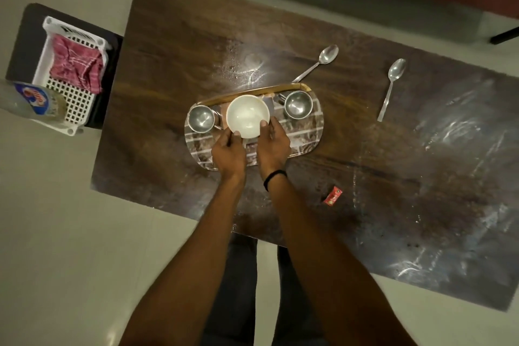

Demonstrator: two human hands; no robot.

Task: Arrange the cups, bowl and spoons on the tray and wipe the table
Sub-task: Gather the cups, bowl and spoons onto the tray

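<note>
My left hand (229,153) and right hand (273,146) pinch the bowl (248,116) rim, cups (298,104) already on tray (306,132); spoons (323,60) and wiping the table (168,64) not yet done.

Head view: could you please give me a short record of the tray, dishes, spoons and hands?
tray: on table, before the person
bowl: white, empty, over tray middle, between the cups
left cup: steel, on tray
right cup: steel, on tray
left spoon: on table, handle end at tray's far rim
right spoon: on table, apart from tray
left hand: grips bowl's near rim
right hand: grips bowl's near rim
cloth: red, in basket beside table
table state: white smears, not yet wiped
</note>
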